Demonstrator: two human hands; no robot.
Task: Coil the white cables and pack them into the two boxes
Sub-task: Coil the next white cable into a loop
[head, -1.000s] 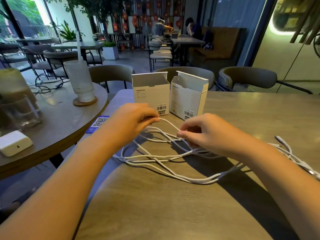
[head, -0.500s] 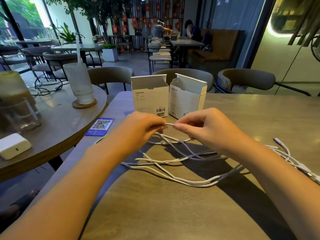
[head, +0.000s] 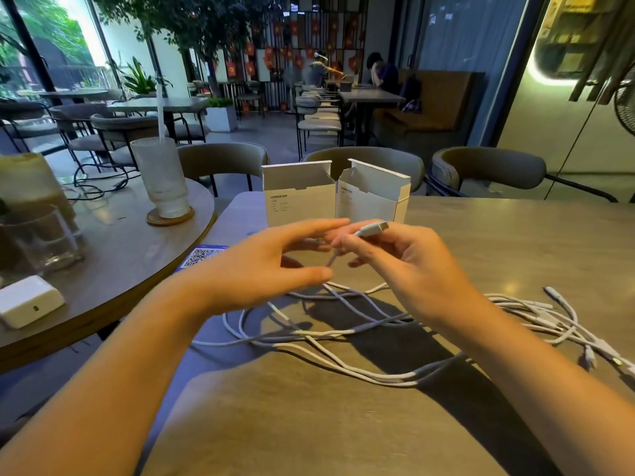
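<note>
Since the earlier frame, both hands have risen off the table, and the cable end that was pinched between them low over the tangle is now lifted in front of the boxes. The right hand (head: 395,266) pinches the white connector (head: 372,229) between thumb and forefinger, with the plug tip pointing up and to the right. The left hand (head: 271,266) is spread, fingers extended and apart, just beside the connector; whether a fingertip touches the cord below the plug cannot be told.

From the connector the cord drops to the white cables (head: 336,341), which lie uncoiled and crossing one another on the wooden table (head: 309,424). A second bunch of connector ends (head: 556,321) lies to the right, near the right forearm. The two boxes (head: 335,195) stand open and upright, touching side by side, just behind the hands. Nothing is packed.

Risks from this position:
- Coiling is likely to drag the crossed strands together, because the lifted cable passes through the tangle. Result: knotting, or two cables wound as one.
- The right forearm lies over the loose strands and may snag them or sweep the right-hand bunch toward the table edge.
- The boxes are light and empty. A hand or a swinging loop could tip them.
- A glass (head: 161,180) stands on the adjacent round table, well apart.
</note>
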